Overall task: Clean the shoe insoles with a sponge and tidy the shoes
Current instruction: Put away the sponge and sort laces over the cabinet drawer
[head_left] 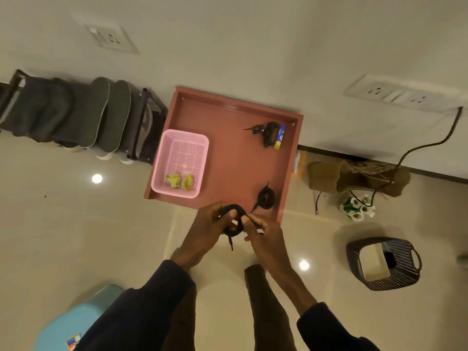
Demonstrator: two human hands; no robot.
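Above the near edge of the red tray (235, 160), close to its near right corner: a coiled black shoelace (231, 233), gripped by the left hand (207, 224) with fingers (224, 214) curled round the loop. Pinched at the coil's right side by thumb and forefinger of the right hand (263, 234). One lace end dangling below. On the tray, just beyond: a second coiled lace (266, 198). In the far right corner, a third black lace bundle (267, 133) touching a blue-and-yellow tube (279, 137). At the left edge, a pink basket (159, 168) with yellow-green sponge pieces (179, 181) inside. Farther left, dark shoes (111, 115) on a rack.
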